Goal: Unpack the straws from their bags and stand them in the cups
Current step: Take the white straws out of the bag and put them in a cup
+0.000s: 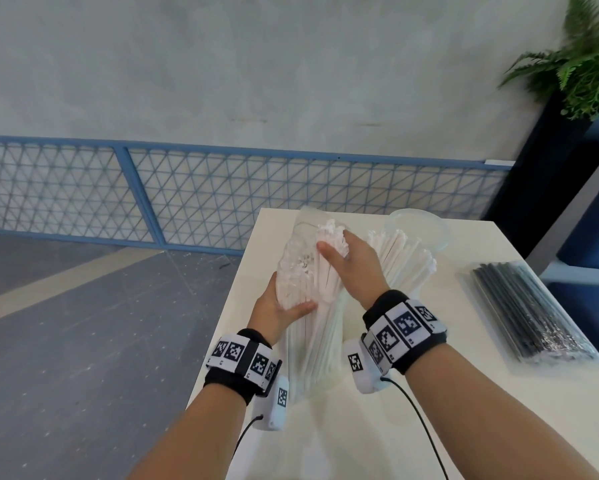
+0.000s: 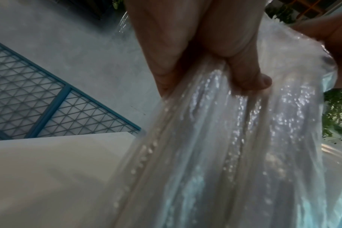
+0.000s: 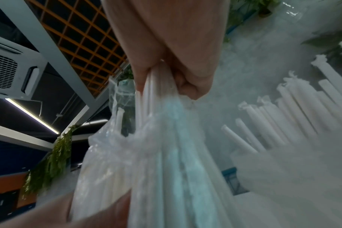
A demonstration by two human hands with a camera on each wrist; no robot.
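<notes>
Centre frame: your right hand [image 1: 351, 263] clamps white straws [image 1: 320, 271] near tops, left hand [image 1: 279, 308] grips crinkly clear bag [image 1: 296, 258]. Straws light, stiff, slick; bag limp. Squeeze bundle mid-length, or strays slip.

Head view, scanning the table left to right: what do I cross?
Left hand gripping the clear bag → right hand on the white straws → cup of white straws → bag of black straws.
</notes>
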